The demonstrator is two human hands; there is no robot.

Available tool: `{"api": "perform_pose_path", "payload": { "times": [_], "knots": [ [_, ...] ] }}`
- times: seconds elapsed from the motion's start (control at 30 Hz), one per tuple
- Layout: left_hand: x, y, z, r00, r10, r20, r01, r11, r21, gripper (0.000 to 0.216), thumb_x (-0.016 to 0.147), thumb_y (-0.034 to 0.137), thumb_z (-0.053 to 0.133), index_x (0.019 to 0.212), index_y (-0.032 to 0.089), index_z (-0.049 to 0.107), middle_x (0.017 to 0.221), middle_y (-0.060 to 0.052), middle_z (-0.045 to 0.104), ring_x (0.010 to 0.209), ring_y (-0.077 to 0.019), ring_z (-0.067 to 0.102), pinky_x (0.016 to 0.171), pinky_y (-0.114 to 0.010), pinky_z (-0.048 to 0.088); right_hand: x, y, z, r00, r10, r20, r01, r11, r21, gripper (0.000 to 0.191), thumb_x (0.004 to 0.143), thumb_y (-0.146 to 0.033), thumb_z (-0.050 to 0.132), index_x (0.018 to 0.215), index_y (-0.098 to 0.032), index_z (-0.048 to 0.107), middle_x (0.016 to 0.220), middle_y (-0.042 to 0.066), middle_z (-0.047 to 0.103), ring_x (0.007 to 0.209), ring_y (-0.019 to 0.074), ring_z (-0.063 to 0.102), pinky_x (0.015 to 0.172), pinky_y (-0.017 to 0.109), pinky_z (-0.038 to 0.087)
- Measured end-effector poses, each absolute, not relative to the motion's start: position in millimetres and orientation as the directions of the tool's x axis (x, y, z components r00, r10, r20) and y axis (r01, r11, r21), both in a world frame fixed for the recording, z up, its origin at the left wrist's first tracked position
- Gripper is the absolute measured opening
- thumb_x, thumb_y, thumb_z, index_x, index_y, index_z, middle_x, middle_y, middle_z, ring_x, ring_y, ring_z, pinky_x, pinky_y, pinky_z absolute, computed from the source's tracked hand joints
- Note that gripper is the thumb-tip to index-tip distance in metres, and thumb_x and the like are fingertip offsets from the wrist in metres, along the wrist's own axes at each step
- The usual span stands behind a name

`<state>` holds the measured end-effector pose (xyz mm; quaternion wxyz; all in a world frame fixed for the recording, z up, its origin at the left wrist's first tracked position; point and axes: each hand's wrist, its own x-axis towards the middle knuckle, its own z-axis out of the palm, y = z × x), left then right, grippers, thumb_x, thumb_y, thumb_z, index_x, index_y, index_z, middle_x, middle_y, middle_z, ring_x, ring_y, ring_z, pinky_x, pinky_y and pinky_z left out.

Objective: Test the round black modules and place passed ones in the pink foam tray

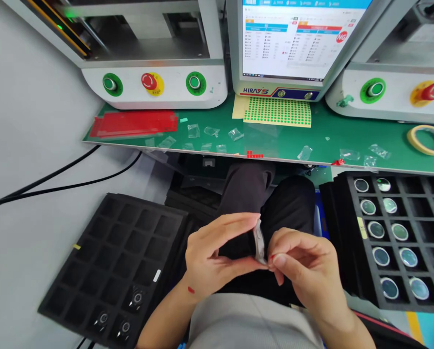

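Observation:
My left hand (217, 257) grips a silver-grey watch case (259, 241) by its edges, thumb below and fingers above, and the case is seen nearly edge-on. Close by on the right, my right hand (306, 261) is closed in a pinch at the case's lower end. A tiny red piece of film (272, 257) shows between its thumb and fingertip. Another small red piece (191, 290) sits on my left wrist. Whichever face of the case points away from me is hidden.
A black compartment tray (109, 261) at left holds three dark round parts. At right, another black tray (378, 245) holds several round glass-faced parts. The green bench (285, 138) carries red sheets (135, 123), green dot stickers (277, 111), film scraps and a tape roll (428, 140). Machines and a monitor (304, 43) stand behind.

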<state>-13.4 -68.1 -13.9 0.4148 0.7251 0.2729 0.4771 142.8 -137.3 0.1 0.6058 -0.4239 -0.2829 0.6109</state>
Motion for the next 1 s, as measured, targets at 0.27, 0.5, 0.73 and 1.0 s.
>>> {"api": "perform_pose_path", "payload": {
  "times": [0.27,0.5,0.73,1.0],
  "knots": [
    [-11.6,-68.7,-8.1,0.411,0.724,0.555,-0.022,-0.601,0.799,0.059,0.067,0.022,0.085,0.123,0.018,0.065,0.112,-0.01,0.073,0.092,-0.0199,0.072,0.079,-0.029,0.063,142.9,-136.6,0.9,0.024,0.979,-0.201,-0.574,-0.151,-0.805,0.007,0.079,-0.019,0.076,0.076,-0.024,0.075,0.067,-0.002,0.066,0.055,0.0058,0.056,0.045,0.01,0.05],
    [-10.7,-70.9,-7.3,0.411,0.731,0.544,-0.008,-0.594,0.804,0.057,0.071,0.024,0.083,0.125,0.023,0.063,0.112,-0.009,0.073,0.091,-0.0197,0.073,0.076,-0.031,0.064,141.9,-135.8,0.7,0.024,0.978,-0.206,-0.589,-0.153,-0.794,0.006,0.079,-0.017,0.076,0.076,-0.022,0.076,0.066,0.0,0.066,0.053,0.0073,0.056,0.042,0.011,0.05],
    [-9.9,-67.6,-2.7,0.419,0.698,0.581,0.003,-0.641,0.768,0.057,0.07,0.018,0.083,0.123,0.019,0.064,0.108,-0.011,0.073,0.09,-0.0198,0.072,0.073,-0.03,0.063,140.9,-136.2,-0.1,0.033,0.97,-0.241,-0.616,-0.17,-0.769,0.006,0.078,-0.017,0.077,0.074,-0.021,0.074,0.066,-0.001,0.063,0.055,0.007,0.056,0.045,0.012,0.051],
    [-10.7,-61.5,-7.8,0.459,0.705,0.54,-0.131,-0.548,0.826,0.06,0.068,0.022,0.084,0.125,0.021,0.065,0.107,-0.011,0.073,0.091,-0.0197,0.071,0.076,-0.029,0.062,134.5,-128.0,1.3,-0.147,0.929,-0.34,-0.796,-0.315,-0.517,0.035,0.069,-0.023,0.083,0.073,-0.02,0.048,0.057,-0.007,0.056,0.043,0.0066,0.055,0.044,0.016,0.051]
  ]
}}
